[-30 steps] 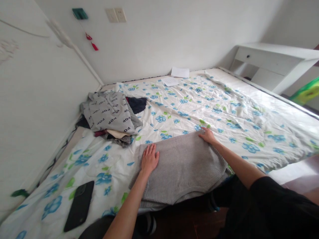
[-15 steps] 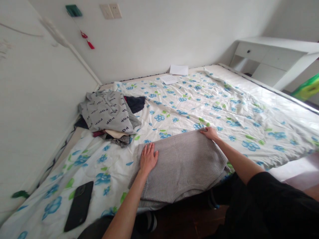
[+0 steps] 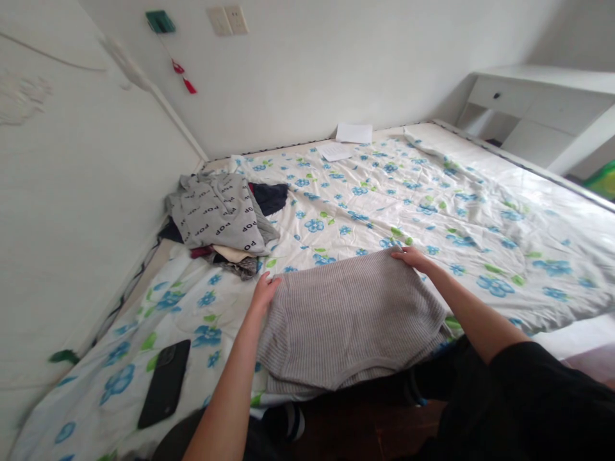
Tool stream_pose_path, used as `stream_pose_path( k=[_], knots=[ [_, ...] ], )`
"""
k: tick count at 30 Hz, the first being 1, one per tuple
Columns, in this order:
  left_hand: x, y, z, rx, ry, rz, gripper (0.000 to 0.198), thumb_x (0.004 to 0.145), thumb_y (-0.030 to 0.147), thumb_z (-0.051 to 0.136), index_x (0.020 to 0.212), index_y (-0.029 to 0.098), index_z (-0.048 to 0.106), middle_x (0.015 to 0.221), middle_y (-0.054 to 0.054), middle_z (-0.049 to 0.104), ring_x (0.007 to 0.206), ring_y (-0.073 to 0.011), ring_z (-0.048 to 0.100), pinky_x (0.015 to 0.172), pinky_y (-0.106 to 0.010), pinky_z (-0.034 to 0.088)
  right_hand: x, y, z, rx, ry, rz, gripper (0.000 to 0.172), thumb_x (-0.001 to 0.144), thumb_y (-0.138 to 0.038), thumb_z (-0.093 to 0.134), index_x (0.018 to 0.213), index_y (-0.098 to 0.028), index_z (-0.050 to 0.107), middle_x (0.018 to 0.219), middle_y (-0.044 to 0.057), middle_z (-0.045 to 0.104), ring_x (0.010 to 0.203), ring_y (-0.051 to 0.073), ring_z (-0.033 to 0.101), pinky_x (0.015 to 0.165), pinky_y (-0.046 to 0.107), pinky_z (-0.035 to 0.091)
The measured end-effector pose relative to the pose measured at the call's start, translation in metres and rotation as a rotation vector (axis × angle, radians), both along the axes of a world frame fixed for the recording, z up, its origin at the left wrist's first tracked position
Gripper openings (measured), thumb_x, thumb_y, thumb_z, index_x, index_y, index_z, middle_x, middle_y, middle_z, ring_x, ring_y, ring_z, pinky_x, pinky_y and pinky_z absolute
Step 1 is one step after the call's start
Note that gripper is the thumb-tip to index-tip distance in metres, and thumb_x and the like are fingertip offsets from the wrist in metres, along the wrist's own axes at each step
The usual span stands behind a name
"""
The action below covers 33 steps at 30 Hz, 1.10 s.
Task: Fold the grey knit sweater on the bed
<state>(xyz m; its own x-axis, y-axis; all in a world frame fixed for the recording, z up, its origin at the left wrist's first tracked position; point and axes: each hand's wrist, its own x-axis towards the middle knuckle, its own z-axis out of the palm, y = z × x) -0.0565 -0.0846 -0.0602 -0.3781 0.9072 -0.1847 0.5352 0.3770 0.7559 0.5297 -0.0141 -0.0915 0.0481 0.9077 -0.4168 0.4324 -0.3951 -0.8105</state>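
Observation:
A grey ribbed knit sweater (image 3: 350,314) lies folded in front of me at the bed's near edge, its neckline toward me. My left hand (image 3: 265,292) is at its far left corner, the thumb over the fabric and the other fingers partly hidden at the edge, closed on it. At the far right corner, my right hand (image 3: 413,257) pinches the knit between thumb and fingers. The sweater's far edge runs fairly straight between both hands.
A heap of clothes topped by a grey "POP" print garment (image 3: 216,214) lies at the left by the wall. Nearer me is a black phone (image 3: 164,384). Paper sheets (image 3: 354,133) rest at the bed's far edge. A white desk (image 3: 538,109) stands at the right.
My left hand has slid from lying flat on the sweater to its far left corner and closed there. The right hand stays at its corner. The view has shifted slightly left.

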Motion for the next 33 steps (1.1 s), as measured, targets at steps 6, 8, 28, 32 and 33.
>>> stream_pose_path(
  k=[6, 8, 28, 32, 33],
  knots=[
    [0.0, -0.005, 0.023, -0.156, -0.477, 0.034, 0.032, 0.083, 0.045, 0.092, 0.101, 0.019, 0.086, 0.113, -0.013, 0.091, 0.108, -0.0328, 0.085, 0.087, -0.038, 0.07, -0.001, -0.006, 0.014, -0.166, 0.312, -0.014, 0.024, 0.089, -0.033, 0.097, 0.102, -0.017, 0.083, 0.112, 0.016, 0.088, 0.103, 0.031, 0.085, 0.096, 0.043, 0.073],
    [0.004, -0.007, 0.029, -0.188, -0.574, 0.015, 0.029, 0.079, 0.042, 0.095, 0.095, 0.019, 0.087, 0.107, -0.014, 0.091, 0.102, -0.0342, 0.086, 0.086, -0.042, 0.071, -0.001, -0.007, 0.018, -0.199, 0.302, 0.002, 0.028, 0.089, -0.034, 0.099, 0.103, -0.017, 0.083, 0.113, 0.017, 0.088, 0.104, 0.031, 0.086, 0.097, 0.043, 0.073],
    [0.057, -0.022, 0.014, 0.182, 0.723, -0.262, 0.061, 0.106, 0.019, 0.054, 0.166, 0.012, 0.062, 0.17, -0.024, 0.063, 0.155, -0.0359, 0.063, 0.129, -0.049, 0.052, -0.017, -0.008, -0.006, 0.164, -0.684, 0.04, 0.066, 0.102, -0.05, 0.079, 0.158, -0.018, 0.068, 0.139, 0.021, 0.079, 0.13, 0.04, 0.075, 0.108, 0.047, 0.059],
    [0.089, -0.033, 0.001, 0.162, 0.727, -0.595, 0.059, 0.114, 0.032, 0.049, 0.169, 0.014, 0.062, 0.174, -0.017, 0.063, 0.166, -0.0326, 0.054, 0.14, -0.048, 0.041, -0.025, -0.016, -0.007, 0.275, -0.769, 0.075, 0.068, 0.105, -0.044, 0.074, 0.167, -0.019, 0.062, 0.156, 0.023, 0.069, 0.144, 0.044, 0.064, 0.119, 0.055, 0.054],
    [0.092, -0.035, -0.002, 0.135, 0.739, -0.622, 0.061, 0.115, 0.036, 0.049, 0.17, 0.015, 0.061, 0.176, -0.016, 0.061, 0.168, -0.0337, 0.05, 0.141, -0.05, 0.039, -0.026, -0.018, -0.006, 0.293, -0.781, 0.081, 0.068, 0.105, -0.043, 0.073, 0.168, -0.019, 0.063, 0.158, 0.024, 0.068, 0.147, 0.045, 0.06, 0.121, 0.056, 0.052]
  ],
)
